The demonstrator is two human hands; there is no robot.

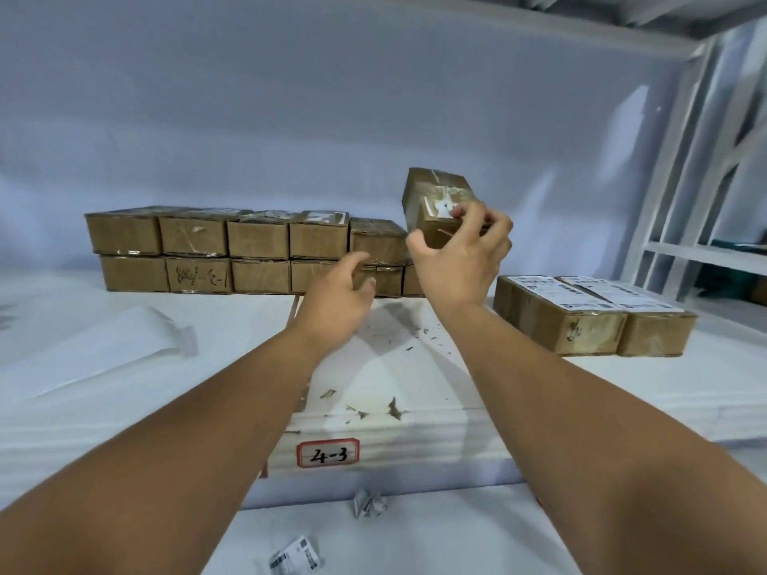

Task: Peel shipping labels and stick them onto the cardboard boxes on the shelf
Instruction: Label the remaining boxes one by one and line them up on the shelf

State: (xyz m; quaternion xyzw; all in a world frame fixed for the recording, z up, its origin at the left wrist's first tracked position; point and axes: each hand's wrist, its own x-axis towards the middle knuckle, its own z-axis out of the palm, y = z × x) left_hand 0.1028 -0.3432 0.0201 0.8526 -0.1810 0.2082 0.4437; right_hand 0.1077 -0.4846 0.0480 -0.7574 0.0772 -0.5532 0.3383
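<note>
Head view only. Right hand (460, 251), centre-right of frame, is closed around a small brown taped cardboard box (436, 201), lifted clear above the stack and tilted; thumb on the near left edge, fingers curled over the front. Likely pulled out so a face can take a label. Left hand (336, 292), centre frame, is half open, fingers loosely curled, holding nothing visible, just in front of the stacked row of brown cardboard boxes (216, 251); likely reaching to steady the row or help with the lifted box. That row is two high, running from centre-left to centre on the white shelf (124, 388); unlabelled faces toward the camera. Lower right of the stack, two brown boxes with white printed shipping labels on top (589, 309) sit apart, probably the finished pile. White backing sheet (103, 350) lies at left of the shelf. Red-bordered "4-3" tag (328, 452) on the shelf's front edge. Crumpled paper scrap (368, 504) and a loose printed label piece (294, 554) at bottom centre. No peeled label visible in either hand.
</note>
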